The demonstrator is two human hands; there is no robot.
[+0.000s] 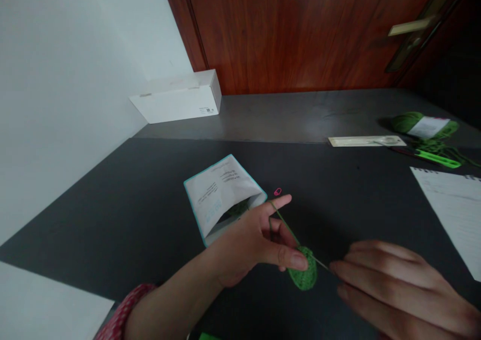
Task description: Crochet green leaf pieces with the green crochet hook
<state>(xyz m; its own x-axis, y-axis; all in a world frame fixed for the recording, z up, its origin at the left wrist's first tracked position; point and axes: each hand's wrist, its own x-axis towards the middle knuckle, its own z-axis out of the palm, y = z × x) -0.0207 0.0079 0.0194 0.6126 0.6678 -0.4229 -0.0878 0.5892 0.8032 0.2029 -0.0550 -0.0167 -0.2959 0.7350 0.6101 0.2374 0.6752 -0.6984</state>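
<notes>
Between the thumb and fingers of my left hand (263,244) is a small oval green crochet piece (303,276). Green yarn (285,220) runs from this piece up over my left index finger, which is stretched out. My right hand (402,285) pinches a thin metal crochet hook (321,264), whose tip meets the upper right edge of the crochet piece; its handle is hidden behind my fingers. Behind my left wrist lies a white pouch (221,184) with a teal edge, its mouth gaping and dark green yarn inside. A pink stitch marker (277,191) rests just beyond my left index fingertip.
A white box (184,99) stands at the back left by the wall. On the right are a green yarn skein (409,123), a flat cream packet (366,141), a bright green-handled tool (438,158) and a printed sheet (451,204). A wooden door (293,34) rises behind the dark table.
</notes>
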